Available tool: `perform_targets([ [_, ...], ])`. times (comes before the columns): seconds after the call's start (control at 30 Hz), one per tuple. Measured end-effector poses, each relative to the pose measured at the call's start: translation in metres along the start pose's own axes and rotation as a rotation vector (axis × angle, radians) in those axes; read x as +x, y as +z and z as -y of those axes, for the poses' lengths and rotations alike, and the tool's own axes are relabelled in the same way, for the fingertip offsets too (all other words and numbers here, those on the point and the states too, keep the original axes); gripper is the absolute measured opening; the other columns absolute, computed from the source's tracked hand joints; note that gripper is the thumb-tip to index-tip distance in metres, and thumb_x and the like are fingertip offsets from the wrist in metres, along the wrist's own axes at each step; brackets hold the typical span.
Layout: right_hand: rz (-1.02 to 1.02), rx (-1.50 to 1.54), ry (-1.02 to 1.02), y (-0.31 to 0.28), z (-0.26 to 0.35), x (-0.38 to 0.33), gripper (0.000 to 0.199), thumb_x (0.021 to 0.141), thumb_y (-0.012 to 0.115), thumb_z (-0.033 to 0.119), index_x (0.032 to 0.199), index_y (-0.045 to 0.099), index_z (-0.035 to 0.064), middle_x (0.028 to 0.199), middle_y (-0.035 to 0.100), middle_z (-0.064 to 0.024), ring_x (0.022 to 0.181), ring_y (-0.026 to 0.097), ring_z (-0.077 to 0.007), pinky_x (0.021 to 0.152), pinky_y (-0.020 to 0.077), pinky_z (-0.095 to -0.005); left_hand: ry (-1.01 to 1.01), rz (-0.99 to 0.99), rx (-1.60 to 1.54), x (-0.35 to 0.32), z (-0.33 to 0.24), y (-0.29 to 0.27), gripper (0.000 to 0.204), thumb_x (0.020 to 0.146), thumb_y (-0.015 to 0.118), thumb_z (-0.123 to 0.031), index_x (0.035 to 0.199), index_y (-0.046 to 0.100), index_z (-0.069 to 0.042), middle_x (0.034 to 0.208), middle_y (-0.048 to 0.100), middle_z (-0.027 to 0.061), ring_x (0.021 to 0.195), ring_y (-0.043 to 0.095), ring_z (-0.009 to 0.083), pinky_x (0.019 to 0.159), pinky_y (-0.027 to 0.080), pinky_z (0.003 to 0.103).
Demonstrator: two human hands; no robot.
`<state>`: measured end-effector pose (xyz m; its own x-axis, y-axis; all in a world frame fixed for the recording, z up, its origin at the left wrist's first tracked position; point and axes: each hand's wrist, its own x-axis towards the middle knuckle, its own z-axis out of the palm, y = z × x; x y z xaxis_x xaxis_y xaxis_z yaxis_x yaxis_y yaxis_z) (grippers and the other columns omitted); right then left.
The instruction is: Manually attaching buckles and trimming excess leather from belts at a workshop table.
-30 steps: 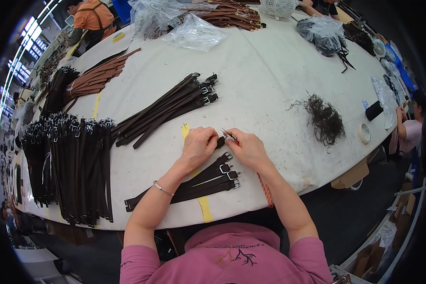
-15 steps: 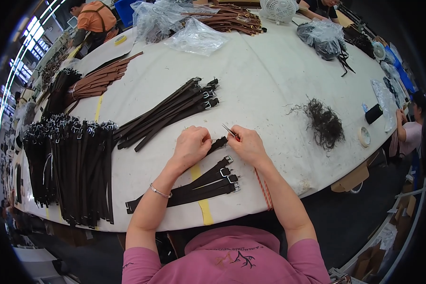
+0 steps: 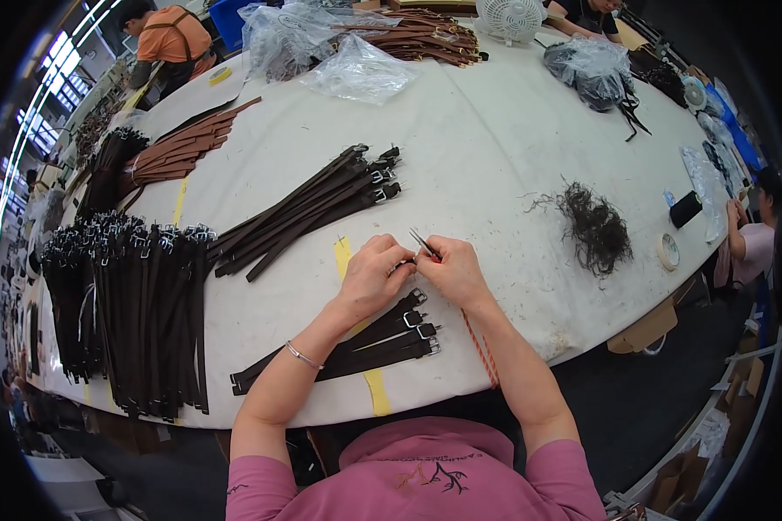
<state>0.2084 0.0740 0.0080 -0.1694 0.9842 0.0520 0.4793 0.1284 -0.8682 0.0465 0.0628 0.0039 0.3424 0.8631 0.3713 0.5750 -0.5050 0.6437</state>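
Observation:
My left hand (image 3: pixel 375 273) and my right hand (image 3: pixel 451 271) meet over the white table (image 3: pixel 495 156), both closed on the buckle end of a dark brown belt, which they mostly hide. The right hand also holds small metal snips (image 3: pixel 422 242) that stick up between the fingers. Just below the hands lies a small stack of dark belts with silver buckles (image 3: pixel 382 339), running left toward the table's near edge. A yellow tape strip (image 3: pixel 343 253) shows beside the left hand.
A fan of dark belts (image 3: pixel 308 208) lies beyond the hands; a large batch hangs over the left edge (image 3: pixel 130 304). A heap of dark thread scraps (image 3: pixel 595 227), a tape roll (image 3: pixel 667 251), plastic bags (image 3: pixel 356 69) and brown belts (image 3: pixel 430 35) lie farther off. Other people sit around the table.
My hands have shifted slightly on the belt end, staying together in the same spot. The snips now stick up from the right hand.

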Motion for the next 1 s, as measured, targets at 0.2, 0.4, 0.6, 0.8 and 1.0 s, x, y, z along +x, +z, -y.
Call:
perform_targets([
  [0.2, -0.060, -0.120, -0.050, -0.001, 0.008, -0.002, 0.018, 0.068, 0.056, 0.017, 0.066, 0.053, -0.0007, 0.058, 0.054, -0.0154, 0.053, 0.053, -0.0302, 0.052, 0.0416, -0.0380, -0.080, -0.099, -0.116, -0.001, 0.002, 0.001, 0.005, 0.073, 0.060, -0.005, 0.075, 0.061, -0.001, 0.072, 0.058, 0.0110, 0.069, 0.056, 0.0277, 0.062, 0.045, 0.035],
  [0.4, -0.049, -0.131, 0.017, -0.004, 0.006, -0.001, 0.017, 0.066, 0.055, 0.016, 0.066, 0.053, -0.0005, 0.059, 0.055, -0.0167, 0.054, 0.054, -0.0324, 0.053, 0.0420, -0.0396, -0.373, 0.193, 0.073, 0.005, 0.000, -0.019, 0.011, 0.072, 0.060, -0.006, 0.080, 0.059, 0.001, 0.078, 0.059, 0.0113, 0.071, 0.057, 0.0222, 0.062, 0.045, 0.030],
  [0.6, -0.047, -0.118, -0.012, -0.002, 0.003, 0.000, 0.017, 0.066, 0.055, 0.016, 0.066, 0.054, -0.0006, 0.059, 0.056, -0.0169, 0.055, 0.055, -0.0318, 0.054, 0.0429, -0.0393, 0.080, -0.120, 0.063, 0.003, 0.002, -0.026, 0.033, 0.069, 0.064, -0.011, 0.100, 0.054, -0.002, 0.091, 0.057, 0.0105, 0.089, 0.052, 0.0277, 0.079, 0.040, 0.037],
  [0.8, -0.042, -0.130, -0.008, -0.005, 0.005, -0.002, 0.016, 0.066, 0.055, 0.016, 0.066, 0.055, -0.0004, 0.058, 0.056, -0.0162, 0.054, 0.055, -0.0311, 0.053, 0.0430, -0.0392, 0.134, 0.063, 0.068, 0.000, 0.000, -0.007, 0.025, 0.071, 0.066, -0.012, 0.095, 0.060, -0.004, 0.085, 0.056, 0.0075, 0.082, 0.051, 0.0252, 0.074, 0.041, 0.036],
  [1.0, -0.049, -0.185, -0.021, -0.003, 0.004, -0.002, 0.016, 0.067, 0.055, 0.016, 0.065, 0.055, -0.0001, 0.060, 0.057, -0.0152, 0.057, 0.057, -0.0319, 0.054, 0.0436, -0.0394, 0.148, -0.013, 0.106, -0.003, 0.009, 0.003, 0.011, 0.075, 0.061, -0.003, 0.086, 0.061, -0.003, 0.072, 0.058, 0.0099, 0.071, 0.056, 0.0262, 0.064, 0.045, 0.034],
])
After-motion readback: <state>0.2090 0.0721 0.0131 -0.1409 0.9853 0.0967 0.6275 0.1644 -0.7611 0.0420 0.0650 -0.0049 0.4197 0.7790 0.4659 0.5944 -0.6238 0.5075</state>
